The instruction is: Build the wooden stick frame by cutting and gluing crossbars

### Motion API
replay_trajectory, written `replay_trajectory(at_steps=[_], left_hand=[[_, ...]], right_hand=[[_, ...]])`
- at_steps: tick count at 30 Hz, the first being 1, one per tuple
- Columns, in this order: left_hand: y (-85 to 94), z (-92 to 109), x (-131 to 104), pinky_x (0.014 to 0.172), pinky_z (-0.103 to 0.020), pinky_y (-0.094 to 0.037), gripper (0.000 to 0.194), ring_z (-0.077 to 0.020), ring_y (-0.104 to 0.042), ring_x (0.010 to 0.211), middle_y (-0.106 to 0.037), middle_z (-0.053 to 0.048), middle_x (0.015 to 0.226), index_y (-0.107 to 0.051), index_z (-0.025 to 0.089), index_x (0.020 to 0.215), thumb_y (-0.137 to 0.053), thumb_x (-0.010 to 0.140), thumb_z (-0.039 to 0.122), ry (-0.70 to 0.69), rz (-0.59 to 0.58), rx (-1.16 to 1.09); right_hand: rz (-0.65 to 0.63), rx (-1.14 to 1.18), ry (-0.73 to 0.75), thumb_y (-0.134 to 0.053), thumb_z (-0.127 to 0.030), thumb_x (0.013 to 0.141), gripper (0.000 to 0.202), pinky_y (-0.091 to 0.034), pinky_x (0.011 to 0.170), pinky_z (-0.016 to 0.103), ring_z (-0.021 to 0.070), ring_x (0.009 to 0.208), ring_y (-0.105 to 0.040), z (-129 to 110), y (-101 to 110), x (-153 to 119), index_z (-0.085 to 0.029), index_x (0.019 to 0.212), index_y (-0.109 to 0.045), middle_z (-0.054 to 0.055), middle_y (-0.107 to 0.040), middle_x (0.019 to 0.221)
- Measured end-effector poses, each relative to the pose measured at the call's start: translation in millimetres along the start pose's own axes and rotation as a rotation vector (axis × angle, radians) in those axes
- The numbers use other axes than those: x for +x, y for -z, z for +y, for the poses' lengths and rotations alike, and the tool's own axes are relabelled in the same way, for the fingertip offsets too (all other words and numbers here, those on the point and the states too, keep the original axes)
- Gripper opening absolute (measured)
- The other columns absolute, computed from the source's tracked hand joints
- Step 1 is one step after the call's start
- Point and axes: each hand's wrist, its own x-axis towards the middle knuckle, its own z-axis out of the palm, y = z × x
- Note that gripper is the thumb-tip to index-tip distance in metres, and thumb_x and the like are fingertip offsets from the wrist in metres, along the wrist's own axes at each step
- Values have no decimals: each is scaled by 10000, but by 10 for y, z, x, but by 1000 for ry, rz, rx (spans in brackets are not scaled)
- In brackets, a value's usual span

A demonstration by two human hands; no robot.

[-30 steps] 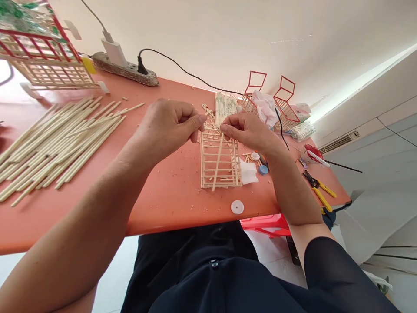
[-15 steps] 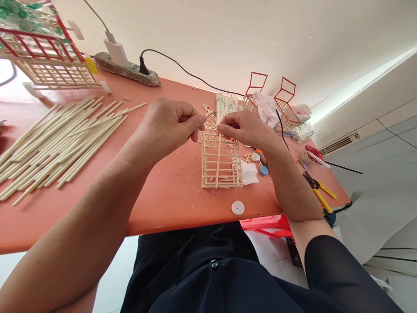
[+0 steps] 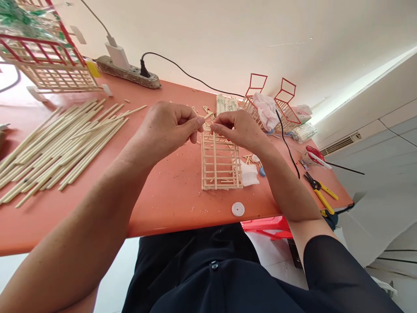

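A small crate-like frame of pale wooden sticks (image 3: 222, 164) lies on the orange table. My right hand (image 3: 239, 126) is closed at the frame's far end, thumb and forefinger pinching the end of a long wooden stick (image 3: 215, 161) that runs lengthwise over the crossbars. Just left of it, my left hand (image 3: 177, 124) is closed in a pinch above the table. From its fingertips a short wooden stick (image 3: 209, 115) appears to stick out. The curled fingers partly hide the frame's far end.
Loose sticks (image 3: 68, 143) lie at left, below a larger stick structure (image 3: 61, 76). A power strip (image 3: 130, 74) sits by the wall. Behind are bundled sticks (image 3: 227, 103) and red-topped frames (image 3: 286, 104). Pliers (image 3: 321, 191) lie right; a white disc (image 3: 238, 209) is near the front edge.
My right hand has shifted left, and the far end of the long stick with it, so the stick now lies straighter along the frame. My left hand has barely moved.
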Motion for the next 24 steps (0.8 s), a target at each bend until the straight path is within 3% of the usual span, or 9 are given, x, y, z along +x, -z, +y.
replay_trajectory(at_steps=[10, 24], left_hand=[[8, 30, -6, 524, -329, -264, 371, -130, -369, 502, -505, -11, 551, -654, 215, 600, -732, 947, 321, 30, -22, 29], [-5, 2, 13, 525, -343, -301, 361, -154, -439, 511, -549, -10, 526, -674, 255, 578, -707, 928, 336, 14, 13, 55]], right_hand=[[47, -59, 31, -669, -279, 1005, 319, -310, 705, 315, 143, 718, -433, -62, -44, -22, -216, 717, -547, -28, -501, 684], [121, -171, 70, -654, -258, 1003, 177, -386, 778, 325, 164, 778, -539, -40, -55, -49, -199, 836, -662, 16, -665, 814]])
